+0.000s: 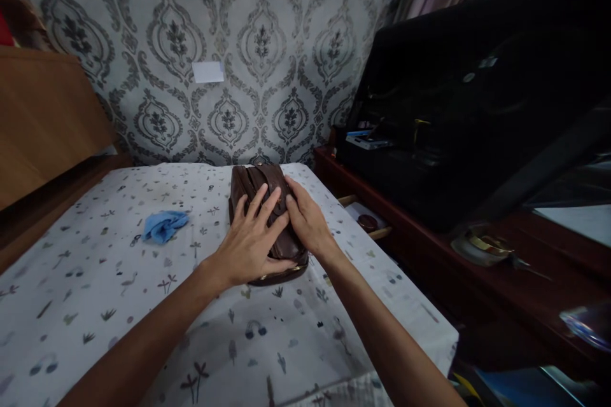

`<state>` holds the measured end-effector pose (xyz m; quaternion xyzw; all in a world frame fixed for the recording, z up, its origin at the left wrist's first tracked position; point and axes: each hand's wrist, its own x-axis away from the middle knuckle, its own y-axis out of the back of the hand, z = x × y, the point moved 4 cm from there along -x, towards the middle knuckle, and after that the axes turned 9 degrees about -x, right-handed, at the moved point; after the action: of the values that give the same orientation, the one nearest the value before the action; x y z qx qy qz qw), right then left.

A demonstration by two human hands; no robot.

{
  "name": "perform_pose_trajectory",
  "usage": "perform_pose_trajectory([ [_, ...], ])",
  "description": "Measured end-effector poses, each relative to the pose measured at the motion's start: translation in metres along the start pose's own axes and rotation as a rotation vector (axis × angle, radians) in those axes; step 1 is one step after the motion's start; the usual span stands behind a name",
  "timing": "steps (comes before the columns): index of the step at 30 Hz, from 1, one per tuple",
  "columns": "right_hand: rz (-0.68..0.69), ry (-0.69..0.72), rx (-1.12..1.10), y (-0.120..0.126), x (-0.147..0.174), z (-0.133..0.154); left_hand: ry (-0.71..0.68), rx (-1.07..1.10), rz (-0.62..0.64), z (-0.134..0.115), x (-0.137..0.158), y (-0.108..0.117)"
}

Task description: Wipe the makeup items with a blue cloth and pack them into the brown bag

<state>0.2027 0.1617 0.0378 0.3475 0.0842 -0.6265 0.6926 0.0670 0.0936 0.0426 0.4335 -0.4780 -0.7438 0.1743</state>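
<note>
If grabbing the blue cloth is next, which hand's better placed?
Left hand, probably: the cloth lies on its side of the bag, while the right hand rests against the bag's right side.

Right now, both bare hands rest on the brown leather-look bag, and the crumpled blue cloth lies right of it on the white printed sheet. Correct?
No: in the head view, the crumpled blue cloth lies left of the brown leather-look bag on the white printed sheet. The rest stands.

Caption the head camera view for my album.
Left hand and right hand on a brown bag, blue cloth apart.
</note>
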Motion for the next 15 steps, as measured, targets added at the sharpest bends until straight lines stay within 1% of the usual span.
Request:
perform_pose_trajectory([
  [5,-0.018,-0.007,0.139,-0.003,0.0,0.014,-0.024,0.11,-0.011,0.005,0.003,0.006],
  [7,-0.041,-0.019,0.203,-0.004,0.002,0.018,-0.024,0.204,-0.05,0.012,0.003,0.012],
  [8,-0.054,-0.029,0.236,-0.005,0.003,0.02,0.001,0.254,-0.088,0.018,0.003,0.014],
  [10,-0.068,-0.052,0.295,-0.007,0.004,0.022,0.121,0.333,-0.202,0.036,0.0,0.014],
  [12,-0.072,-0.073,0.332,-0.008,0.005,0.023,0.308,0.368,-0.312,0.061,-0.004,0.004],
  [13,-0.074,-0.078,0.341,-0.009,0.006,0.023,0.396,0.38,-0.338,0.074,-0.006,-0.004],
  [14,-0.08,-0.078,0.348,-0.009,0.006,0.024,0.459,0.402,-0.335,0.085,-0.009,-0.013],
  [15,-0.087,-0.074,0.352,-0.009,0.006,0.024,0.491,0.441,-0.305,0.094,-0.012,-0.022],
])
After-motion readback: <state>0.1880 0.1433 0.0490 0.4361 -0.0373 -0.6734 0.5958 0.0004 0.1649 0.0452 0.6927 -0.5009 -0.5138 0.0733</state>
